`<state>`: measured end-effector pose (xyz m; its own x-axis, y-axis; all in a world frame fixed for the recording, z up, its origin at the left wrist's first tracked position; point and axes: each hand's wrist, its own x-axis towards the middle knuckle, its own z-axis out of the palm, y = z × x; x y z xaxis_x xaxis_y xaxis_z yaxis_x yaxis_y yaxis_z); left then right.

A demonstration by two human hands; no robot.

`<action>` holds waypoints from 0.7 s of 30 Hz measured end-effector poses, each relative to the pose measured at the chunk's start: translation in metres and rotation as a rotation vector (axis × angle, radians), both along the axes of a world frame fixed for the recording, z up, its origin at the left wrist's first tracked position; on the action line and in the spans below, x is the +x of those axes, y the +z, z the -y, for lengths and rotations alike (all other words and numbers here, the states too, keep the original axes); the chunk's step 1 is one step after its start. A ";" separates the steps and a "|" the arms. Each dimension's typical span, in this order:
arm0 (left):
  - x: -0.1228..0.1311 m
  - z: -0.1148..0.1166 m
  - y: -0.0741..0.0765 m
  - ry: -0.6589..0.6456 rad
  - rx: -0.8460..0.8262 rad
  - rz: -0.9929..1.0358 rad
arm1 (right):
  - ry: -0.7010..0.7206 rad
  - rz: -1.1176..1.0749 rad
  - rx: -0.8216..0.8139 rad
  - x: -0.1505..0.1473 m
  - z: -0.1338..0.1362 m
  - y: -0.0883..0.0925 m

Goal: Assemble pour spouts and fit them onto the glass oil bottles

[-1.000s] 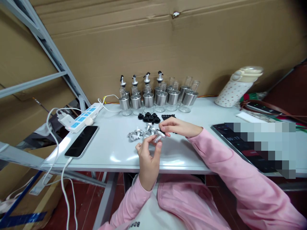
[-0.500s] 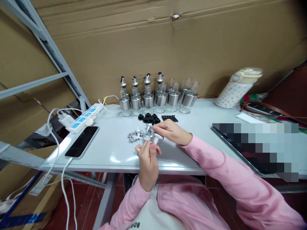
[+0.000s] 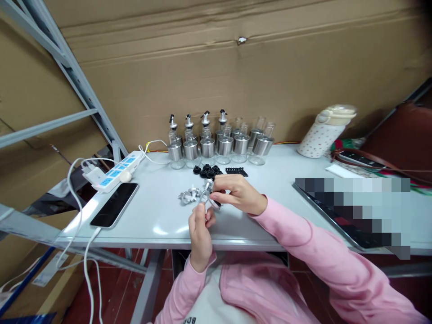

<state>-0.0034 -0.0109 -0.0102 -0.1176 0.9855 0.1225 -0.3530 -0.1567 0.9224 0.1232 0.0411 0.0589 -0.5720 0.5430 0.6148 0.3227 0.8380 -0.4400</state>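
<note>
Over the near part of the table, my left hand (image 3: pixel 200 231) is closed in a pinch around a silver pour spout cap (image 3: pixel 215 204). My right hand (image 3: pixel 239 193) comes in from the right, fingers curled and pressed against the same cap; its fingertips partly hide the piece. Just beyond and left of the hands lie several loose silver spout caps (image 3: pixel 191 196). Behind these sit a cluster of black stoppers (image 3: pixel 206 171) and a row of small black parts (image 3: pixel 236 171).
Several glass bottles with steel bands (image 3: pixel 225 146) stand at the back, some with pour spouts fitted. Left are a phone (image 3: pixel 114 204) and a power strip (image 3: pixel 118 173) with cables. Right are a dotted drinking bottle (image 3: pixel 319 135), a blurred-out tablet-like device (image 3: pixel 324 209) and a brown bag (image 3: pixel 398 139).
The silver cap has been tilted, its rim turning downward. My right hand's fingers have curled in over it, and my left hand has shifted slightly left. The view has tilted up a little.
</note>
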 end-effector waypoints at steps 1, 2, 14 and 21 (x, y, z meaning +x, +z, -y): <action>-0.002 -0.001 0.000 -0.019 -0.005 0.027 | 0.000 0.011 0.026 0.000 0.000 0.000; -0.003 -0.003 0.000 -0.034 -0.010 0.051 | 0.001 0.023 0.052 0.000 0.000 0.001; -0.014 -0.006 0.017 -0.261 -0.157 0.350 | -0.075 0.195 0.078 0.001 0.012 0.006; -0.023 -0.003 0.023 -0.373 -0.252 0.411 | -0.075 0.206 0.370 -0.005 0.016 0.008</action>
<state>-0.0260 -0.0078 0.0125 0.2526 0.9622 -0.1021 -0.6774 0.2512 0.6914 0.1180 0.0251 0.0672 -0.6707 0.3524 0.6527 0.4385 0.8981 -0.0342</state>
